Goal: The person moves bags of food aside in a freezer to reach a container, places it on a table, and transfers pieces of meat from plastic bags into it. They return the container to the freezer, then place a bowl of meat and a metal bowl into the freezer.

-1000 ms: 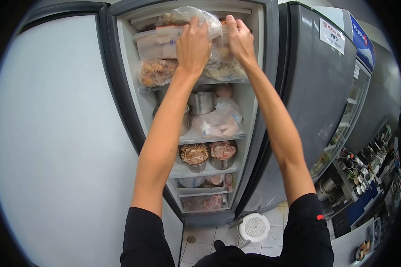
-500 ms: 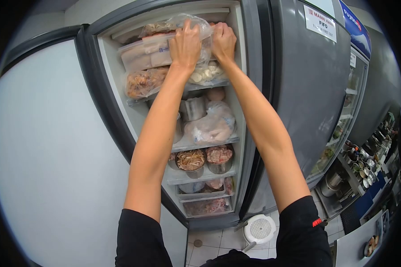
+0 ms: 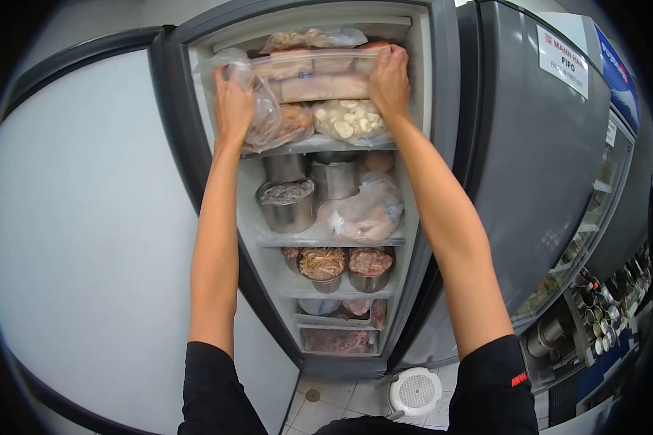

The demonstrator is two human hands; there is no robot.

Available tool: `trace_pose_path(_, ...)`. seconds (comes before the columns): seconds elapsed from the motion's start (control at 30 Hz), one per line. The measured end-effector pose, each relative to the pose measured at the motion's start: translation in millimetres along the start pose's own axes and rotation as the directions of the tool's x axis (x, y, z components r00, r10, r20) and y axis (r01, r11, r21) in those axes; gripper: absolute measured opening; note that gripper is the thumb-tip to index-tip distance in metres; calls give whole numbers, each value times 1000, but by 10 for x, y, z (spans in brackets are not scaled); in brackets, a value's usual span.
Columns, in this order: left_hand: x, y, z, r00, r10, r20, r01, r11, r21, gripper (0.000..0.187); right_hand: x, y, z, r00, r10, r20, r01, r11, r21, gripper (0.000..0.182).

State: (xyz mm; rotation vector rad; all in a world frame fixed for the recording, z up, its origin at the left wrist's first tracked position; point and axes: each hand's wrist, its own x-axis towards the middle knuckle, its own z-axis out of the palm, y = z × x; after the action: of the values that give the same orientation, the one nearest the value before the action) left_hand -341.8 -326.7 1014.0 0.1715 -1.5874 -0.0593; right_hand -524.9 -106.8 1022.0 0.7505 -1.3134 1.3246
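On the top shelf of an open upright fridge, a clear plastic container (image 3: pixel 319 88) holds pale wrapped blocks. My left hand (image 3: pixel 233 104) is at its left end, fingers curled round a crumpled clear plastic bag (image 3: pixel 265 109). My right hand (image 3: pixel 390 81) grips the container's right end, fingertips over its upper edge. Under the container sit a bag of orange-brown food (image 3: pixel 294 122) and a bag of pale chunks (image 3: pixel 350 119). Another bag (image 3: pixel 315 39) lies on top, at the back.
Lower shelves (image 3: pixel 326 242) hold metal pots (image 3: pixel 289 210), a bag of pale meat (image 3: pixel 366 214) and tubs of meat (image 3: pixel 371 262). The open door (image 3: pixel 87 217) stands left. A white stool (image 3: pixel 416 391) is on the floor, and a grey fridge (image 3: pixel 530 167) stands right.
My left hand has moved left with the crumpled bag, uncovering the container's front. My right hand has shifted to the container's right end. The view has turned, showing more metal pots.
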Motion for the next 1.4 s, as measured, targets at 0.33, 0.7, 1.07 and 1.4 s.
trace_pose_path(0.33, 254, -147, -14, 988, 104, 117, -117, 986, 117, 46, 173, -774, -28, 704, -702, 106, 710, 698, -95, 40)
trace_pose_path(0.7, 196, 11, -142, 995, 85, 46, -90, 988, 123, 35, 556, -911, 242, 721, -225, 656, 531, 788, -313, 50)
trace_pose_path(1.07, 42, 189, -237, 979, 95, -178, -96, 995, 3, 36, 708, -1327, 328, 642, -550, 534, 589, 800, 116, 29)
trace_pose_path(1.4, -30, -101, -177, 988, -52, -146, 18, 976, -219, 52, 667, -1663, 1088, 491, -484, 724, 805, 571, -165, 29)
